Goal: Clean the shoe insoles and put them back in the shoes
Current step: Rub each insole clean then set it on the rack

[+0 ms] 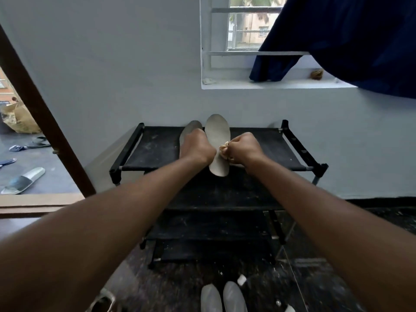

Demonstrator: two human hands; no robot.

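Two grey insoles lie side by side on the top shelf of a black shoe rack (153, 149). The right insole (217, 134) is pale and fully in view at its far end. The left insole (191, 129) is darker and mostly covered by my left hand (197, 146), which lies on top of it. My right hand (244, 148) grips a small bunched beige cloth (224, 150) against the right insole's right edge. A pair of grey shoes (222, 297) stands on the floor at the bottom of the view.
The rack has lower black shelves (209, 226) below the top one and stands against a white wall. A window with a dark blue curtain (351, 41) is above right. An open doorway at left shows sandals (22, 181) on the floor outside.
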